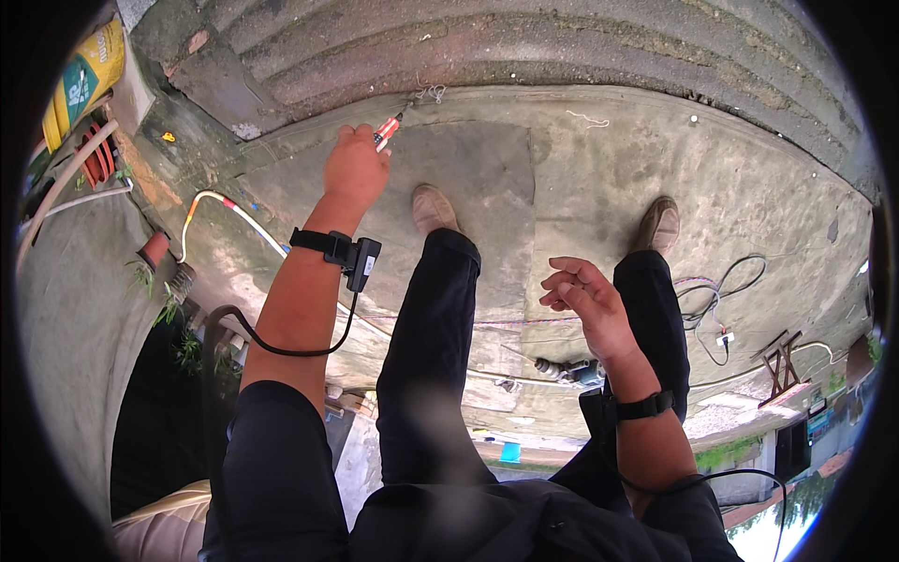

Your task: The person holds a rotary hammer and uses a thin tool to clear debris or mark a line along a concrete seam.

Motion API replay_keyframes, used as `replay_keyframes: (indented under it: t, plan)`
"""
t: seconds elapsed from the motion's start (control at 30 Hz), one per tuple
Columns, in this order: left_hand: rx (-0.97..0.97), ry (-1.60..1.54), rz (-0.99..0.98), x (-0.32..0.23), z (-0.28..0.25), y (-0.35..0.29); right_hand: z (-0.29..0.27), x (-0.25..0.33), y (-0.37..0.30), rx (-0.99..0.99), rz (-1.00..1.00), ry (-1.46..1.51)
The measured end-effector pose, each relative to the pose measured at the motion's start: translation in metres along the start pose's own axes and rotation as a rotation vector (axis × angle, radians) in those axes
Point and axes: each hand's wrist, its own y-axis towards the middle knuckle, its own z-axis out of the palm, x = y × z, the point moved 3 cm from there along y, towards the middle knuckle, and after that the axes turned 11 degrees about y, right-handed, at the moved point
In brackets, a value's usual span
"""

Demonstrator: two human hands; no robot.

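Observation:
My left hand reaches out over the concrete near the lowest step, its fingers closed around a small red-and-white hand tool. The tool's dark, narrow tip points up and right toward a tangle of pale string by the step. Most of its grip is hidden in my fingers, so its exact kind does not show. In front of my right knee, my right hand hangs in the air with fingers loosely bent and apart, holding nothing. A power drill with a long bit lies on the ground below it.
Concrete steps curve across the far side. A grey cable lies coiled at right, with a wooden stool nearby. At left are a pale hose, a yellow-and-green container and a red cable reel. My shoes stand apart.

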Motion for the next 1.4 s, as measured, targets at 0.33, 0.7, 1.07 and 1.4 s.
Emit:
replay_keyframes:
  t: [0.33,0.7,1.07,1.4]
  plan:
    - [0.329,-0.629,-0.423,0.016,0.023,0.005,0.000,0.000,0.000,0.009,-0.003,0.015]
    - [0.065,0.022,-0.016,0.003,-0.008,-0.002,-0.003,-0.004,0.001,-0.004,-0.002,-0.014]
    - [0.551,-1.057,-0.664,0.025,0.025,-0.009,0.001,-0.002,0.001,0.011,0.008,-0.015]
    - [0.121,-0.020,-0.055,0.004,-0.009,-0.003,0.000,-0.003,0.001,0.007,0.001,0.018]
